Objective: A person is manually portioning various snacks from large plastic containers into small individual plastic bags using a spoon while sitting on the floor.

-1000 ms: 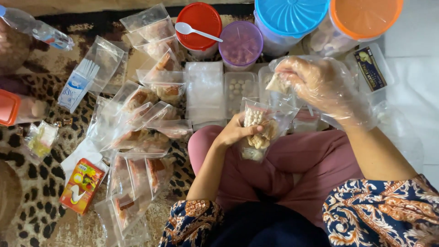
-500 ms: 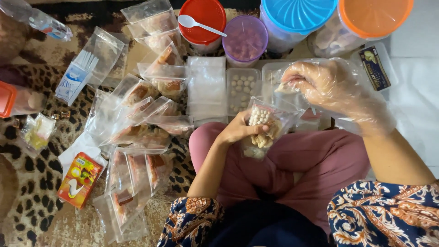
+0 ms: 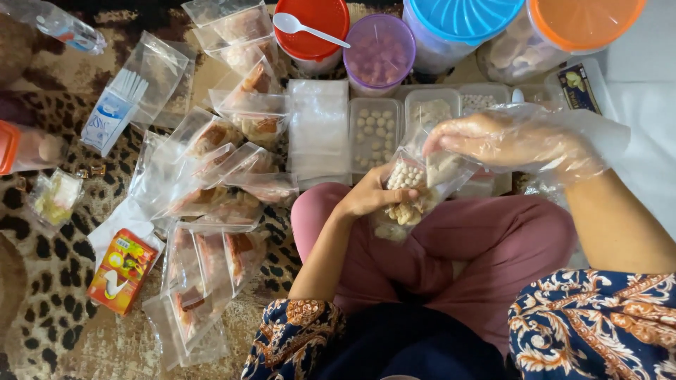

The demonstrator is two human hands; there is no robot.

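1. Since the earlier frame, the right hand point(image 3: 510, 137), in a loose clear plastic glove, has dropped from above the trays to the mouth of the clear snack bag point(image 3: 415, 193), right of centre in the frame
2. Its gloved fingertips are bunched together at the bag's open top; whether they pinch a piece cannot be told through the plastic
3. Left hand point(image 3: 370, 193) is bare and curled round the bag from the left, thumb across the front, holding it upright above the pink trousers point(image 3: 493, 239)
4. Inside the bag lie small white balls near the top and pale curled crackers lower down
5. Just above the bag, in the upper middle of the frame, sit clear trays of small round snacks point(image 3: 377, 130)
6. Along the top edge stand a red-lidded tub point(image 3: 313, 28) with a white spoon point(image 3: 306, 28) across it, a purple tub point(image 3: 380, 53), a blue-lidded jar point(image 3: 465, 21) and an orange-lidded jar point(image 3: 584, 21)
7. Filled clear packets point(image 3: 218, 169) are strewn over the leopard-print mat point(image 3: 42, 260) at left and centre-left
8. An orange carton point(image 3: 123, 271) lies at lower left
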